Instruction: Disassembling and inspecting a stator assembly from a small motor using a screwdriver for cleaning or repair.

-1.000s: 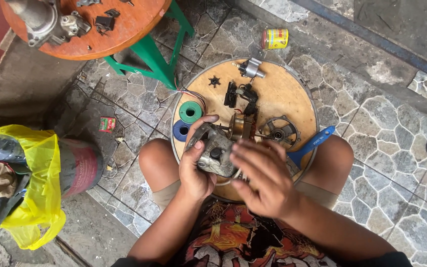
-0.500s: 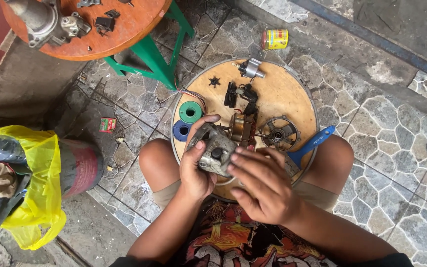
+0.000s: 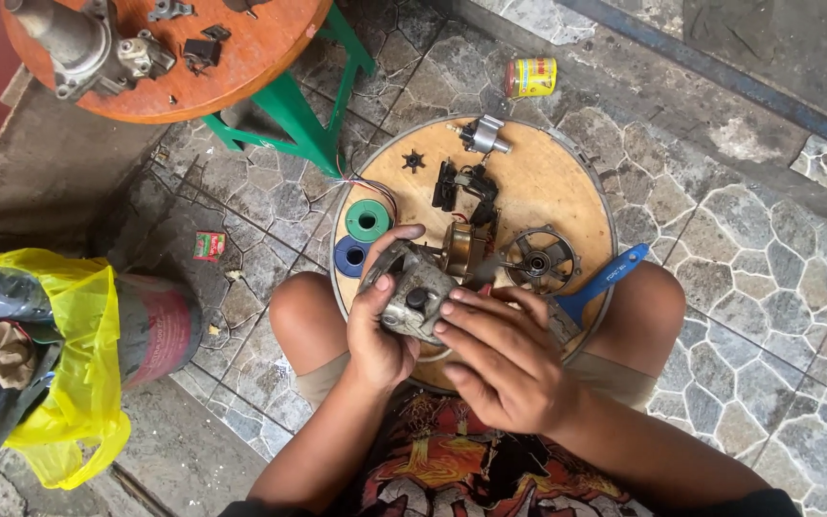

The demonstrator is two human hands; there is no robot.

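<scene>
Compared with a second ago, the right hand (image 3: 504, 359) has slid nearer and left; its fingertips now rest flat on the grey metal housing (image 3: 415, 297) rather than hovering. The left hand (image 3: 380, 330) is curled tight around the housing's left side, holding it over the near edge of the round wooden board (image 3: 538, 182). Green spool (image 3: 368, 220) and blue spool (image 3: 350, 256) sit just left.

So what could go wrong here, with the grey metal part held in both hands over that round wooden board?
1. The grey metal housing is held above the round wooden board resting on the knees; if it slips, it may hit the copper-wound part beneath.
2. The board is crowded: the small black star-shaped piece and the green tape roll lie near its rim and could slide off if a knee shifts.
</scene>
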